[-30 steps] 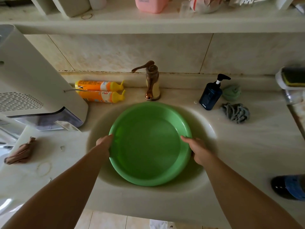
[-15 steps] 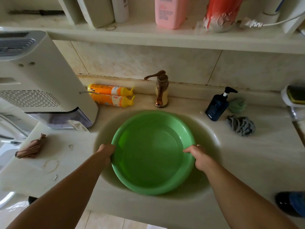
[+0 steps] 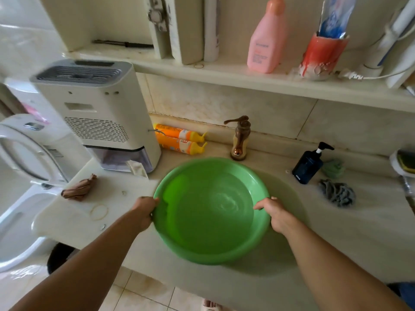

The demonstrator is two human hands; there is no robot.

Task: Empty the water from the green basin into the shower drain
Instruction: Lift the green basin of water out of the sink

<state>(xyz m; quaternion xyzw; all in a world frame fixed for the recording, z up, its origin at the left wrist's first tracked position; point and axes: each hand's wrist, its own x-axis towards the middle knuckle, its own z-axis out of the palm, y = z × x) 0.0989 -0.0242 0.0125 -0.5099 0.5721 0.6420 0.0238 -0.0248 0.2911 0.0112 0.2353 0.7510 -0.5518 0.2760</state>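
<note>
My left hand [image 3: 143,211] is curled over the left rim of the green basin [image 3: 212,211] and my right hand [image 3: 275,213] is clamped on the right rim, thumbs on top and the other fingers hidden underneath. The basin sits raised over the sink bowl [image 3: 289,189] in the pale surface [image 3: 363,221], tipped a little toward me, its near edge past the front lip. Clear water [image 3: 224,203] lies shallow in the bottom and shows ripples. I see no shower drain in this view, so I judge the carry comes first. To do it well I would level the rim before turning, since the water will slosh toward whichever side drops. Going left, the white appliance [image 3: 98,113] and the brown rag [image 3: 79,189] stand close to my elbow, so I would bring the basin straight back toward me before swinging it. On the right, the dark pump bottle [image 3: 308,164] and grey cloth [image 3: 336,193] lie well clear. Slow steps, both grips even, basin low
</note>
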